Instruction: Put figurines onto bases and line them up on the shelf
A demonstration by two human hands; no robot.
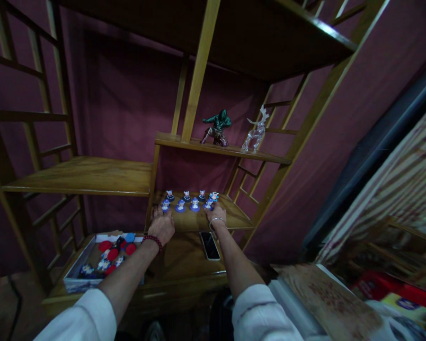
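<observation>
Several small figurines stand in two rows on the low wooden shelf [186,219]. Those in front have purple-blue round bases; those behind are dark and white. My left hand [162,226], with a red bead bracelet, reaches the left end of the front row. Its fingers close around the base of the leftmost purple figurine [165,204]. At the other end my right hand [216,214], wearing a silver bangle, has its fingers on the rightmost purple figurine [208,204]. Just behind that one is a blue and white figurine [214,195]. Some fingertips are hidden.
A phone [209,246] lies on the lower ledge between my forearms. To the left stands an open box [78,258] of figurines and red and blue discs. Above sit a green crouching statuette [218,127] and a clear deer figurine [256,131]. Wooden posts frame the shelf.
</observation>
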